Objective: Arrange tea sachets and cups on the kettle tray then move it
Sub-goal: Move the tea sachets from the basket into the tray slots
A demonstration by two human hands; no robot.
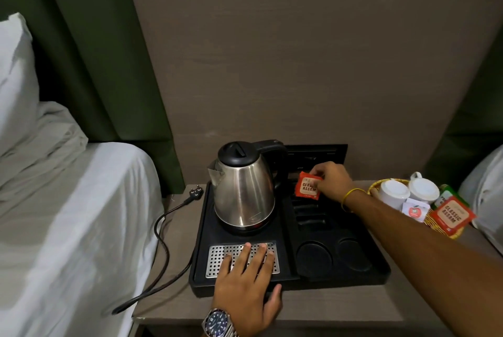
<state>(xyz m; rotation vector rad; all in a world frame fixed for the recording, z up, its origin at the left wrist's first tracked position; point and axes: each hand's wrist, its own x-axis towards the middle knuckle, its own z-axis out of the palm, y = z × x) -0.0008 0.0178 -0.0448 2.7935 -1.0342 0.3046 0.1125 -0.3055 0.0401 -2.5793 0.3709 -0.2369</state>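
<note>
Your left hand (246, 274) lies flat, fingers spread, on the tray's (340, 276) grille, in front of the kettle (242, 195). Right of the kettle, your right hand (330, 180) pinches a red sachet (306, 187) above the slots. Cups (393, 192) sit further right.

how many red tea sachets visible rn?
2. One red Classic Assam sachet is pinched in the right hand over the tray's slots. Another lies in the yellow basket beside the white cups. More may be hidden in the basket.
</note>
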